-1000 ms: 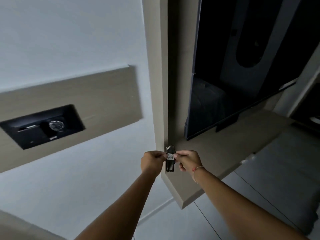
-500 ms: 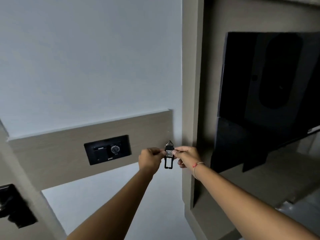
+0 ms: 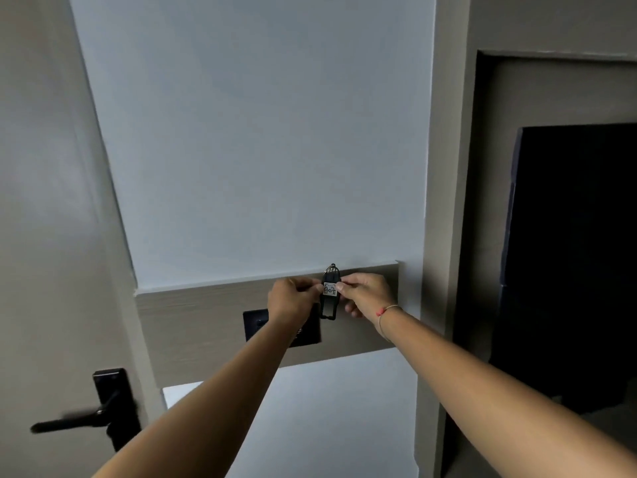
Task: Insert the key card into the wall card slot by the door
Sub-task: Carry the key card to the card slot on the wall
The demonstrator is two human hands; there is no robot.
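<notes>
A black key card tag (image 3: 330, 298) with a small white number label and a wire ring on top hangs upright between my two hands. My left hand (image 3: 293, 300) pinches its left edge and my right hand (image 3: 367, 294) pinches its right edge. Behind and below my left hand, a black wall panel with the card slot (image 3: 256, 324) sits in a beige wooden strip (image 3: 193, 315); my left wrist hides most of the panel. The tag is in front of the strip, to the upper right of the panel.
A door with a black handle and lock plate (image 3: 103, 408) stands at the lower left. A pale wall rises above the strip. On the right, a beige frame borders a recess with a dark screen (image 3: 568, 253).
The view has swung left: the wall panel now sits behind my left wrist and the door handle has come into sight. Both hands keep the same pinch on the tag.
</notes>
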